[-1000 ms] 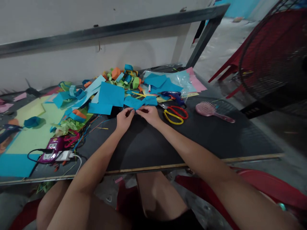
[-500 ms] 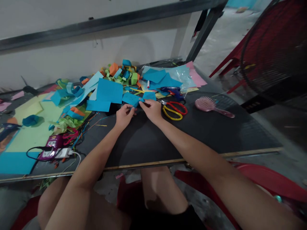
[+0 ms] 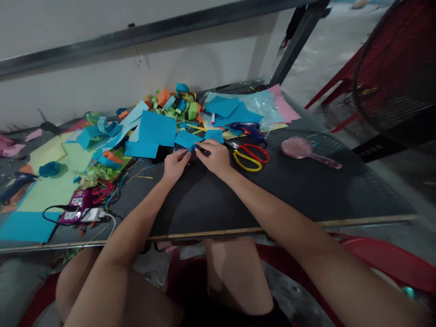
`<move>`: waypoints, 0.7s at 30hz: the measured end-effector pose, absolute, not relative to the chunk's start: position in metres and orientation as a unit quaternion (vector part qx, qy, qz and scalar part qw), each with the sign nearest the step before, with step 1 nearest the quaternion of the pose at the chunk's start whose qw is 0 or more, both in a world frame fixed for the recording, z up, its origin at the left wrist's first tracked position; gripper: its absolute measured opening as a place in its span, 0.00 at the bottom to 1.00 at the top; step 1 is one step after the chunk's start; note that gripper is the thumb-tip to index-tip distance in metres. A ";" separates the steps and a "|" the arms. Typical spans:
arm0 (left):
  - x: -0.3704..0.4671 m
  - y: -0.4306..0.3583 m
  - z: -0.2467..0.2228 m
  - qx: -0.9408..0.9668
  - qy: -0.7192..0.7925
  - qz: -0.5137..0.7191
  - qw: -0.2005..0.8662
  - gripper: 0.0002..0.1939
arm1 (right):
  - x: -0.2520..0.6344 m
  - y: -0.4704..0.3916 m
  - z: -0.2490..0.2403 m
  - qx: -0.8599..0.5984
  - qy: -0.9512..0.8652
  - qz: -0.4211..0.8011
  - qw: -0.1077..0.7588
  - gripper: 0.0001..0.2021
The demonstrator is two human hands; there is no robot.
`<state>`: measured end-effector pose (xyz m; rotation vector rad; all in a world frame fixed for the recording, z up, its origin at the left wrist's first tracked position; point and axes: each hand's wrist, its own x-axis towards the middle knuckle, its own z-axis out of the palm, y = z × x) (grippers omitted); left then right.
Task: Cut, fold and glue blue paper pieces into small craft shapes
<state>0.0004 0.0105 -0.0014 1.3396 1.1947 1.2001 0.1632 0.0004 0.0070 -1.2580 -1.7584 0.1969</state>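
Both hands meet over the dark table near its middle. My left hand (image 3: 176, 165) pinches one side of a small blue paper piece (image 3: 192, 148). On its other side, my right hand (image 3: 214, 156) has its fingers closed on the same piece. Flat blue paper (image 3: 185, 138) lies just beyond the fingertips. To the right of my right hand are scissors (image 3: 248, 158) with one red and one yellow handle. A large blue sheet (image 3: 157, 129) rests beyond my left hand. The fingers partly hide the small piece.
Folded colored paper pieces (image 3: 177, 102) are heaped near the wall. A pink hairbrush (image 3: 308, 152) lies on the right, a purple power strip (image 3: 76, 205) with cables on the left. A fan (image 3: 398, 77) stands at the right, beyond the table (image 3: 289, 195).
The fingers of my right hand have curled closer around the small blue piece, and both hands have drawn slightly together. The view has shifted a little.
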 end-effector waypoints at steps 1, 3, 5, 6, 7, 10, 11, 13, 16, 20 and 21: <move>0.000 0.011 -0.002 0.552 0.488 0.488 0.468 0.17 | 0.164 0.000 0.007 -0.513 -0.716 0.075 0.467 0.14; -0.001 0.011 -0.004 0.566 0.487 0.483 0.457 0.17 | 0.164 0.000 0.007 -0.512 -0.723 0.058 0.459 0.13; -0.002 0.011 -0.005 0.576 0.484 0.481 0.450 0.18 | 0.163 0.000 0.004 -0.512 -0.733 0.041 0.446 0.13; -0.002 0.011 -0.005 0.580 0.481 0.483 0.447 0.18 | 0.163 0.000 0.003 -0.510 -0.737 0.035 0.443 0.13; -0.001 0.010 -0.005 0.582 0.478 0.485 0.445 0.18 | 0.162 0.000 0.002 -0.504 -0.740 0.034 0.444 0.13; 0.000 0.010 -0.004 0.582 0.474 0.490 0.443 0.17 | 0.161 0.001 -0.001 -0.473 -0.738 0.061 0.478 0.13; 0.000 0.009 -0.003 0.579 0.476 0.491 0.444 0.17 | 0.161 0.002 -0.001 -0.466 -0.730 0.078 0.494 0.13; -0.001 0.009 -0.003 0.567 0.479 0.496 0.450 0.16 | 0.161 0.002 -0.001 -0.452 -0.717 0.111 0.519 0.13; -0.004 0.007 -0.002 0.555 0.485 0.500 0.454 0.15 | 0.162 0.002 0.000 -0.418 -0.741 0.125 0.511 0.13; -0.009 0.004 -0.001 0.558 0.507 0.490 0.438 0.14 | 0.161 0.001 -0.001 -0.396 -0.765 0.114 0.495 0.13; -0.009 0.003 0.000 0.557 0.513 0.489 0.433 0.13 | 0.161 0.001 -0.001 -0.393 -0.763 0.112 0.501 0.13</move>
